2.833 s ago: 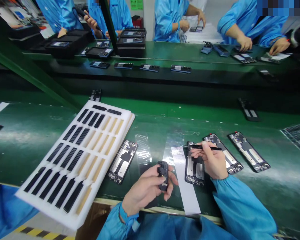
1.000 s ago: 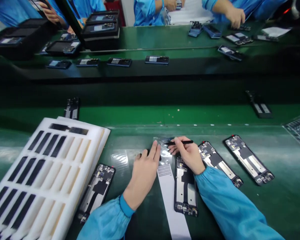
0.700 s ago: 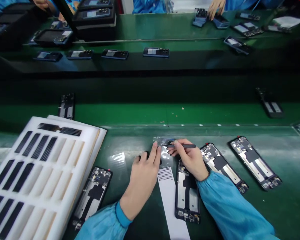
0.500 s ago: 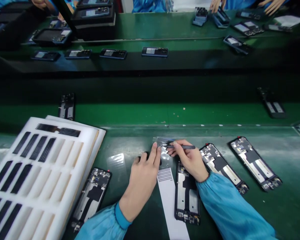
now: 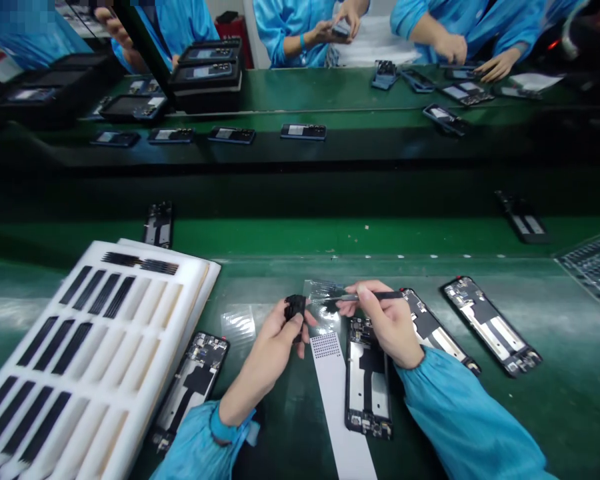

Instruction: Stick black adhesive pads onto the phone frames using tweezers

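Note:
My left hand [image 5: 279, 333] is closed on a small black part [image 5: 295, 306] whose exact kind I cannot make out. In my right hand [image 5: 387, 323] a pair of dark tweezers [image 5: 380, 295] lies nearly level, the tips reaching left to the black part. Beneath the tweezers is a clear plastic sheet [image 5: 323, 289] with rows of small marks. A white strip [image 5: 337, 400] dotted black at its top end lies below the hands. Right beside it rests an opened phone body [image 5: 367, 380], partly under my right hand. Another opened phone body [image 5: 423, 323] is partly hidden behind that hand.
White foam trays [image 5: 145, 287] holding black strips are stacked at left, an opened phone [image 5: 195, 383] beside them. Another phone body [image 5: 491, 327] lies at right. Further phones [image 5: 159, 225] are on the green line. Co-workers' hands [image 5: 450, 48] work across the bench.
My left hand has lifted from the clear sheet and turned, now showing the black part in its fingers. The tweezers' tips have met that part. The camera view has tilted up.

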A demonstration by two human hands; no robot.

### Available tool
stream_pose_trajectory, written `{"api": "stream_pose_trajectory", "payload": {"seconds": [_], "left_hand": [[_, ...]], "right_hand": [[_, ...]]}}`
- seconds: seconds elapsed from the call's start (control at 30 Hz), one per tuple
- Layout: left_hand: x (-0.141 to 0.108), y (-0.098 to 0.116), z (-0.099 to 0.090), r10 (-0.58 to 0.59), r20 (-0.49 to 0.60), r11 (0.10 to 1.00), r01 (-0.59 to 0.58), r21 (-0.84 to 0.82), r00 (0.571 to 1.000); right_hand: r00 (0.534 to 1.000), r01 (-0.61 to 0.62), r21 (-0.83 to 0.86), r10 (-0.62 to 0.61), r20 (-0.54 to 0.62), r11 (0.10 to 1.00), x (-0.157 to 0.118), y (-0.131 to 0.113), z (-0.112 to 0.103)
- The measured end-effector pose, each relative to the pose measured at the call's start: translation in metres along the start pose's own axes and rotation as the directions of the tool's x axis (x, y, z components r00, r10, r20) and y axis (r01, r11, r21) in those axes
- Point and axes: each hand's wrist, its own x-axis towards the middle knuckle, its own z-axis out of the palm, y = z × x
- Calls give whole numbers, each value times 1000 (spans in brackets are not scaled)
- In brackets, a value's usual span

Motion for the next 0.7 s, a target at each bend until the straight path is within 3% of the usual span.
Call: {"api": "stream_pose_trajectory", "payload": {"seconds": [0.13,0.27,0.33,0.43,0.5,0.57,0.63,0.7], "left_hand": [[3,-7,-3,87,-63,964,-68,256,994],[2,-8,-3,213,-70,854,-151,497,975],[1,-7,-2,256,9,674,-185,715,967],[3,-7,0,263,146,277,-220,935,954],[5,-7,2,260,185,155,-230,961,948],[6,-6,3,252,203,114,-237,965,946],[6,-7,3,242,200,149,-240,959,949],[6,-8,3,248,159,353,-242,904,956]], "right_hand": [[998,-52,-15,52,-20,999,13,13,3],[996,-91,-48,91,2,995,21,26,4],[996,-86,-64,87,8,994,21,27,4],[997,-79,-87,81,17,993,20,26,3],[997,-73,-100,76,20,992,20,25,3],[997,-67,-111,70,22,991,19,25,4],[998,-63,-119,67,23,991,19,25,4],[998,-60,-124,63,27,991,19,25,5]]}}
